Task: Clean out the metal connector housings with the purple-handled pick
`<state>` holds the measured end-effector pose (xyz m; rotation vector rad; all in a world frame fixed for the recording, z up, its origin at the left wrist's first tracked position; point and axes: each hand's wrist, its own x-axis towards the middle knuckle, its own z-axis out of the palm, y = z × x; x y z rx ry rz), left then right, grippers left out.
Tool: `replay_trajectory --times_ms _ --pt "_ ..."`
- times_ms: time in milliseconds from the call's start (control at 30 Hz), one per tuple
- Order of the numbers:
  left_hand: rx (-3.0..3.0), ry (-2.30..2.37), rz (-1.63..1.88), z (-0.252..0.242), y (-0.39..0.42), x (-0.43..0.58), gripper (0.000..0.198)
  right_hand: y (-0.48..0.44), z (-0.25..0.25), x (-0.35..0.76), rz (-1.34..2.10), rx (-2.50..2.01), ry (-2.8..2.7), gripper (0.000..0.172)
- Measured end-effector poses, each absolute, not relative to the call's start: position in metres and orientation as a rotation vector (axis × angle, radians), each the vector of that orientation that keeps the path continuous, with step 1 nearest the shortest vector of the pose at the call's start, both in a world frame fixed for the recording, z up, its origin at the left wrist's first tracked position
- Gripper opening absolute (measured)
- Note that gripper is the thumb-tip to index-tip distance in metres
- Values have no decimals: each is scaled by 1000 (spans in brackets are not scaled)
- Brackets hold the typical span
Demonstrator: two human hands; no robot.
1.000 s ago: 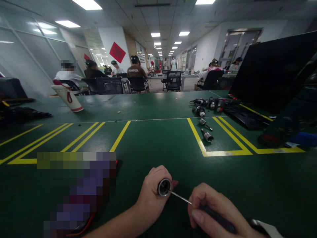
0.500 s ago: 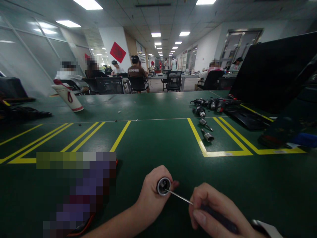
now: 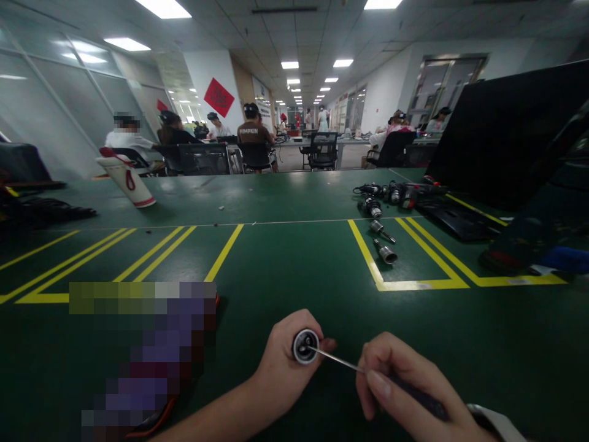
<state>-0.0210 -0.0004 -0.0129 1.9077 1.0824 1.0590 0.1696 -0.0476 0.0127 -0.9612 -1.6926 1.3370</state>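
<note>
My left hand (image 3: 286, 347) is wrapped round a small metal cylindrical connector (image 3: 296, 356), its round open end facing me. Inside the dark opening some small metal parts show, too small to name. My right hand (image 3: 402, 380) grips the dark handle of a thin screwdriver (image 3: 338, 362). The screwdriver's bare shaft slants left, and its tip reaches into the open end of the connector. Both hands are just above the green tabletop (image 3: 294, 276), near its front edge.
Two metal connector pieces (image 3: 386, 253) lie inside a yellow-taped box at right, with cabled connectors (image 3: 394, 193) behind. A dark monitor (image 3: 501, 129) stands at far right. A blurred-out flat object (image 3: 161, 350) lies left. A white cup (image 3: 129, 181) leans farther back. People sit beyond.
My right hand and the screwdriver have shifted slightly right and up, with the tip still in the connector. My left hand has barely moved.
</note>
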Motion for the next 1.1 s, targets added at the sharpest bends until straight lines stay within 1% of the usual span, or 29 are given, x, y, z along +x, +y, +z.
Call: replay_trajectory --times_ms 167,300,433,533,733,833,933,1100 --pt "1941 1097 1034 -13 -1 -21 19 -51 20 169 1322 -1020 -1782 31" --pt "1953 1098 1024 -13 -1 -21 20 -51 19 173 1287 -995 -1801 36" --pt "1931 1125 996 -11 -1 -21 20 -49 15 176 1292 -976 -1672 38" --pt "1904 1132 978 -11 -1 -20 22 -50 15 175 1285 -987 -1658 35" --pt "1953 1128 978 -13 -1 -20 22 -55 22 168 1117 -1050 -1895 24" --pt "1988 1125 965 -13 -1 -20 22 -55 24 166 1095 -1056 -1939 21" --pt "1993 1111 973 -13 -2 -20 22 -54 22 166 1157 -1038 -1889 24" --pt "1954 1098 989 -12 -3 -20 22 -49 12 169 1304 -1013 -1744 36"
